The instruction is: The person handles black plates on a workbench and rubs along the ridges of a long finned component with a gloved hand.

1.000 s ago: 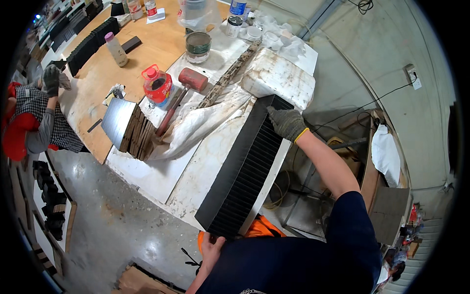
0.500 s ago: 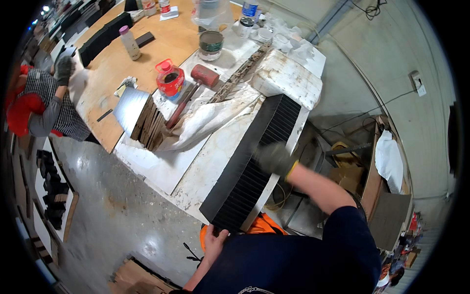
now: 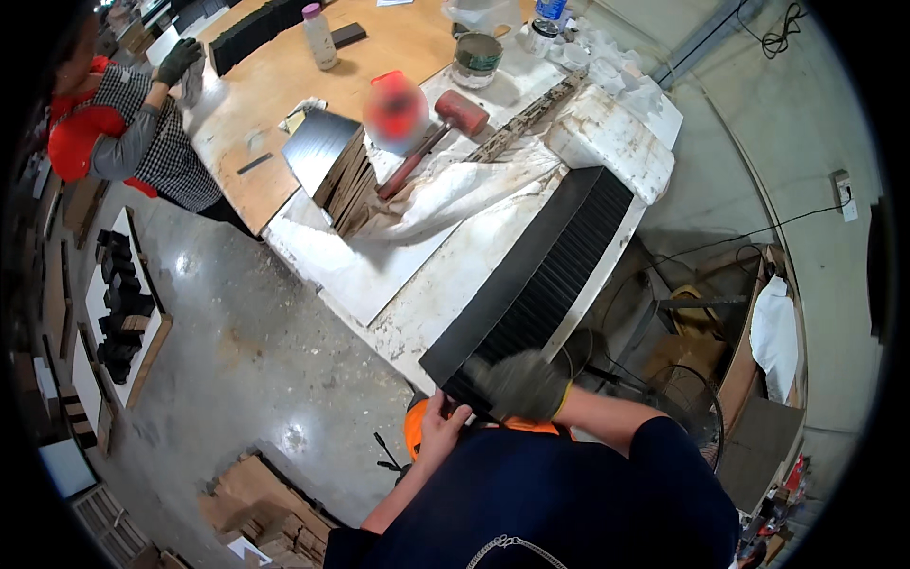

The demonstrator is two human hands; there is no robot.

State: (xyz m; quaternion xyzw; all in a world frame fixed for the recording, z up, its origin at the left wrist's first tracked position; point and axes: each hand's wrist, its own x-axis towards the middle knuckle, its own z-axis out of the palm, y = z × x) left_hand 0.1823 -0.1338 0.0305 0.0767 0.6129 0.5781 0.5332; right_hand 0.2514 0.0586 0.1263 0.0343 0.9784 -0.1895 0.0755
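A long row of thin black pieces (image 3: 531, 270), packed side by side with ribbed edges, lies along the right border of the white-covered table (image 3: 417, 318). At its near end, my bare left hand (image 3: 443, 431) grips the corner between thumb and fingers. My right hand (image 3: 523, 384), in a dark glove with a yellow cuff, is over the ribbed side near that same end. Motion smears its fingers, so whether it holds anything is unclear. Against the row's far end rests a stained white block (image 3: 611, 142).
Left of the row lie a red-headed mallet (image 3: 462, 112) and a stack of thin boards (image 3: 327, 161). Jars and a bottle (image 3: 320, 38) stand farther back. A co-worker (image 3: 123, 133) wearing gloves stands at the left. Below right is a wire-caged fan (image 3: 687, 412).
My right hand has slid down the row toward its near end, close to my left hand. The view has shifted, so the table sits farther right and higher.
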